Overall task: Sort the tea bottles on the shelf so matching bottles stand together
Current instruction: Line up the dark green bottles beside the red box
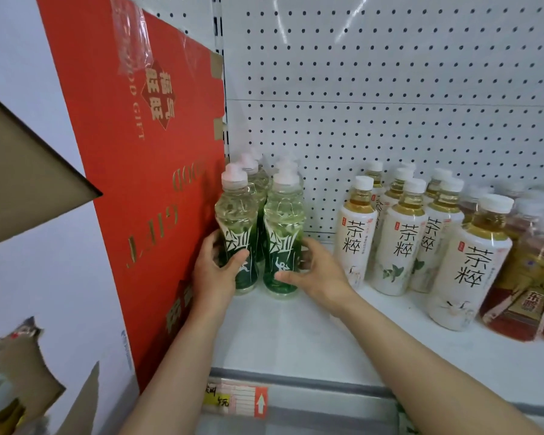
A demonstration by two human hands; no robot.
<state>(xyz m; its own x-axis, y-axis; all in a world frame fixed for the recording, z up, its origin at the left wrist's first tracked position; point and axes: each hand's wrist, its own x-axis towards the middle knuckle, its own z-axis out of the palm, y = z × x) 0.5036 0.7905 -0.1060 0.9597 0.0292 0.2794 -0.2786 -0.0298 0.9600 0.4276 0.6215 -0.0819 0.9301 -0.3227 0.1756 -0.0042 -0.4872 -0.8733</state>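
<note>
The left hand (pixel 215 271) is wrapping its fingers and thumb around the lower, green-labelled part of the front left green bottle (pixel 236 233), the thumb lying across the label. The right hand (pixel 314 271) is curling round the front right green bottle (pixel 282 240) beside it, thumb across the near side of the label and fingers going round the far side. Both bottles are standing upright on the white shelf (pixel 296 337), just beside each other, at the front of a small cluster of matching green bottles with pale pink caps (pixel 258 174) running back toward the pegboard wall (pixel 390 89). This cluster is sitting at the far left of the shelf, right against a red cardboard box panel (pixel 145 183) that is leaning there.

To the right, apart from the green group, white-labelled tea bottles (pixel 399 237) holding amber liquid are standing in rows, the nearest one (pixel 474 262) well forward. Further right, at the edge of view, amber bottles with gold and red labels (pixel 528 293) are crowding together, partly blurred. A price tag strip (pixel 236 400) is running along the near shelf edge.
</note>
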